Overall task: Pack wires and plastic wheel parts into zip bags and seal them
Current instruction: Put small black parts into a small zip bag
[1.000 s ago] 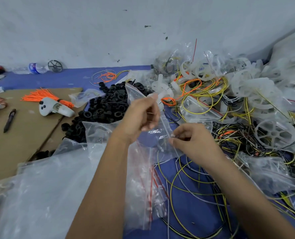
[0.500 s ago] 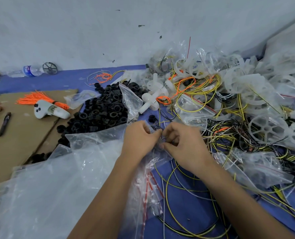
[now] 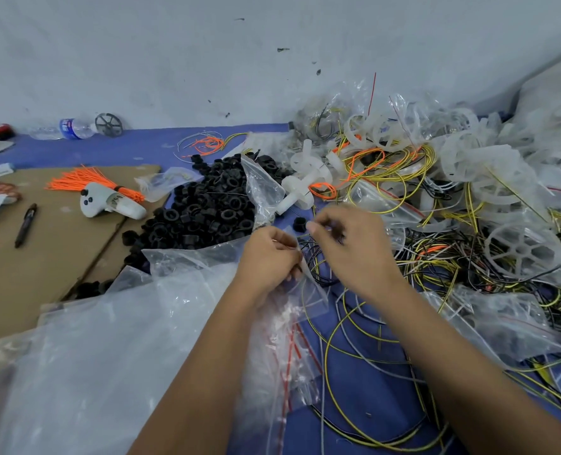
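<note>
The left hand (image 3: 269,257) pinches a small clear plastic zip bag (image 3: 308,287) by its mouth, apparently to keep it open. The right hand (image 3: 348,244) pinches thin black and yellow wires (image 3: 315,257), seemingly to feed them in.

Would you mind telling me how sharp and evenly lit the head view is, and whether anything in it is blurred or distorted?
In the head view, lighting is soft and even, without hard shadows; the right hand is motion-blurred at the fingertips, the left hand sharper; the clear plastic sheet near the bottom is hazy with pale glare; wide-angle distortion bends the wall's base line.
</note>
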